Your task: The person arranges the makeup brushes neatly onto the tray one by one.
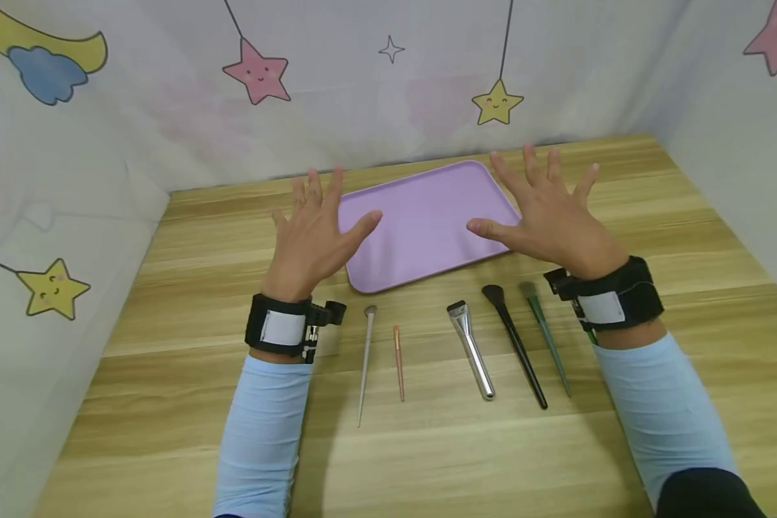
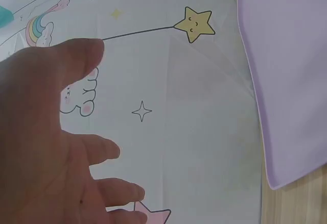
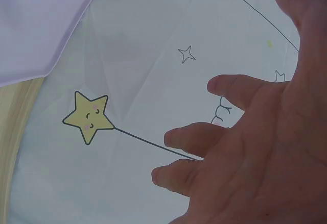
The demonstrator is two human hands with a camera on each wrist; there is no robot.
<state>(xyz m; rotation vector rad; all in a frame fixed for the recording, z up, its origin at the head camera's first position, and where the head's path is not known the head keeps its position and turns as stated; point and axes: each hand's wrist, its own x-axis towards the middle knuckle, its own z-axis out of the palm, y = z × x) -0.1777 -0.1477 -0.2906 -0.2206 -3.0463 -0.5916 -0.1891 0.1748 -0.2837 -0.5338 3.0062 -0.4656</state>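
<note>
Both hands are spread with nothing in them. In the head view my left hand (image 1: 314, 234) is at the left end of a lilac tray (image 1: 421, 223), its thumb overlapping the tray. My right hand (image 1: 553, 216) is at the tray's right end, thumb pointing inward. Whether either hand touches the tray is hard to tell. Nearer to me lie several makeup brushes: a thin pale grey brush (image 1: 365, 367), a short pink brush (image 1: 398, 363), a silver flat-headed brush (image 1: 473, 352), a black brush (image 1: 518, 352) and a green brush (image 1: 547, 342).
A bit of something green (image 1: 592, 337) peeks out beside the right wrist, mostly hidden. The wooden table (image 1: 194, 345) meets a white cloth (image 1: 388, 108) printed with stars at the back and sides. A black strap (image 1: 615, 295) with a small device is round each wrist.
</note>
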